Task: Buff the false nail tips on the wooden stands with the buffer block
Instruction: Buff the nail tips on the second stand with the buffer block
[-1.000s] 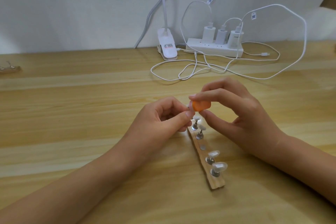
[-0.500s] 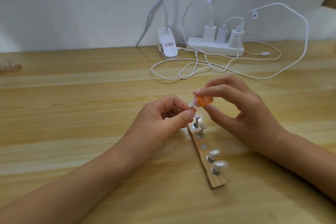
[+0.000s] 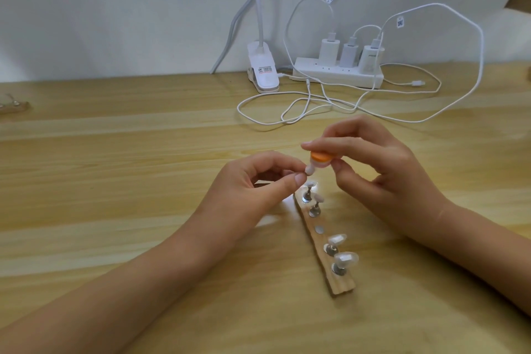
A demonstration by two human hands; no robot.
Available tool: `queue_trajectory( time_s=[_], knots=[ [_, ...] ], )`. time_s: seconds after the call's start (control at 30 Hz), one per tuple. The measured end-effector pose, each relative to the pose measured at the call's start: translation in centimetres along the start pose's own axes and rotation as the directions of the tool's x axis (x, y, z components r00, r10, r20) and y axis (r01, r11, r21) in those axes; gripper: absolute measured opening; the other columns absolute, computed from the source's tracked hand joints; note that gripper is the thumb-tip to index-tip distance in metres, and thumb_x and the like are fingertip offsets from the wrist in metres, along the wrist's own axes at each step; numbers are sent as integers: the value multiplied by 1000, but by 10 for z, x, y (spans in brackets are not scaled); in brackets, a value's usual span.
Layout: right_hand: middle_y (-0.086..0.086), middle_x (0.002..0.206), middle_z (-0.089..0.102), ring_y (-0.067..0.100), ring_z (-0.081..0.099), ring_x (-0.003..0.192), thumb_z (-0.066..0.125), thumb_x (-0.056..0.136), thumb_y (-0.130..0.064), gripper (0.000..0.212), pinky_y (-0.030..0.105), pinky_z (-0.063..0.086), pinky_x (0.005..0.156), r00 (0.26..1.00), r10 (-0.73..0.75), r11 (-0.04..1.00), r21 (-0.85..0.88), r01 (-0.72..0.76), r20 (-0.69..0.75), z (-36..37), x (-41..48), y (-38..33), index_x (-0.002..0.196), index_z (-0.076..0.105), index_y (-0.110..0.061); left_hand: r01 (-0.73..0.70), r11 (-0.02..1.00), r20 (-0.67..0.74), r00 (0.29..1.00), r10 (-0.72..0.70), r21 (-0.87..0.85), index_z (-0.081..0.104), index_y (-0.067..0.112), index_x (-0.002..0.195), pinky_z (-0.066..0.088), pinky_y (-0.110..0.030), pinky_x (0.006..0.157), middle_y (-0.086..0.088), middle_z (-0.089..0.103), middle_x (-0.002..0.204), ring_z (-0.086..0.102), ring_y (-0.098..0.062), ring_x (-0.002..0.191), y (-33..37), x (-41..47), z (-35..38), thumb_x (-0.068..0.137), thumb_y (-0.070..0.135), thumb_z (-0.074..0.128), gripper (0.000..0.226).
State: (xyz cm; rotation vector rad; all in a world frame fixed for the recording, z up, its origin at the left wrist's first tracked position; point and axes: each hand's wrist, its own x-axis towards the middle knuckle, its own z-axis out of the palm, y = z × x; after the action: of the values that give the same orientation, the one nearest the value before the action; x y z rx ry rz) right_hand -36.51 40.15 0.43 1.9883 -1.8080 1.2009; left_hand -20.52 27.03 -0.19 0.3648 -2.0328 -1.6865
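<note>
Above the stand (image 3: 342, 286), right grip (image 3: 382, 172) pinches buffer block (image 3: 408, 158), touching left grip's (image 3: 253, 185) pinched tip (image 3: 396, 171).

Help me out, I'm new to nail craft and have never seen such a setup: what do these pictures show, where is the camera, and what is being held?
There is no machine: these are a person's two bare hands, filmed by one camera worn on the head, looking forward and down. The left hand pinches a small pale nail tip in a fingertip grip. The right hand holds a little orange buffer block right beside it. Below, on the wooden table, lies a wooden stand with four more nail tips on metal pegs; its middle spot is bare. At the back are a white power strip with three chargers, loose cables and a lamp clip. What looks like another stand peeks in at the far left edge.
</note>
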Motion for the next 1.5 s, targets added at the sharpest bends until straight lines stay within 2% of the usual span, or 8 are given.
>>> queue_trajectory(
  time_s=[0.27, 0.4, 0.53, 0.7, 1.07, 1.23, 1.37, 1.5],
  knots=[
    [10, 106, 58, 25, 61, 101, 55, 90, 2, 31, 32, 49, 90, 999, -28, 1000, -9, 28, 21, 1, 0, -1, 116, 70, -6, -26, 1000, 27, 999, 26, 15, 75, 22, 84, 45, -11, 66, 9, 68, 77, 58, 0, 71, -1, 0, 1, 83, 17, 73, 6],
    [9, 106, 59, 22, 59, 101, 52, 91, -7, 30, 26, 46, 91, 998, -41, 999, 3, 41, 45, 2, -3, -5, 114, 71, -8, -32, 999, 22, 999, 32, -3, 76, 22, 84, 45, -11, 65, 8, 67, 76, 58, -1, 71, 0, 0, 2, 78, 24, 74, 7],
    [9, 105, 59, 24, 60, 101, 57, 89, 3, 31, 33, 48, 91, 999, -3, 1000, -19, 4, 36, 2, -1, -2, 115, 71, -7, -22, 1000, 24, 999, 22, 13, 74, 21, 83, 47, -13, 68, 7, 68, 79, 59, -1, 73, -1, 0, 1, 82, 18, 73, 3],
    [7, 106, 59, 20, 59, 101, 53, 92, -9, 29, 26, 45, 92, 998, -46, 999, 7, 46, 52, 2, -2, -8, 116, 70, -9, -18, 1000, 19, 1000, 18, 22, 75, 19, 88, 46, -16, 67, 3, 69, 80, 60, -3, 75, 0, -1, 1, 81, 25, 72, 10],
    [9, 105, 59, 21, 61, 100, 63, 87, 4, 35, 28, 47, 93, 999, -30, 999, -25, 30, 10, 0, 0, -3, 120, 68, -7, 33, 999, -3, 999, -33, -19, 75, 19, 86, 45, -16, 69, 6, 65, 76, 57, -5, 74, 1, 0, 1, 82, 23, 72, 6],
    [8, 108, 59, 26, 61, 101, 63, 92, -5, 27, 32, 47, 92, 995, -100, 994, -50, 102, 31, 1, -4, -6, 119, 69, -8, 26, 999, 3, 1000, -26, -25, 74, 18, 88, 48, -24, 75, -7, 71, 82, 61, -9, 78, 2, 0, 2, 73, 35, 71, 22],
    [9, 106, 59, 22, 61, 102, 65, 89, 2, 32, 38, 49, 92, 998, -55, 996, -64, 55, 0, -2, 0, 1, 120, 68, -6, 50, 998, -6, 999, -50, -33, 75, 19, 88, 49, -16, 72, 6, 69, 77, 61, -5, 74, 1, 0, 1, 77, 28, 72, 14],
    [9, 107, 60, 25, 61, 102, 65, 91, -3, 30, 33, 47, 92, 994, -103, 993, -47, 104, 26, 2, -5, -5, 120, 68, -9, 37, 999, 5, 999, -37, -15, 74, 19, 83, 49, -23, 75, -1, 70, 78, 61, -8, 76, 3, -1, 1, 80, 23, 72, 6]
  ],
)
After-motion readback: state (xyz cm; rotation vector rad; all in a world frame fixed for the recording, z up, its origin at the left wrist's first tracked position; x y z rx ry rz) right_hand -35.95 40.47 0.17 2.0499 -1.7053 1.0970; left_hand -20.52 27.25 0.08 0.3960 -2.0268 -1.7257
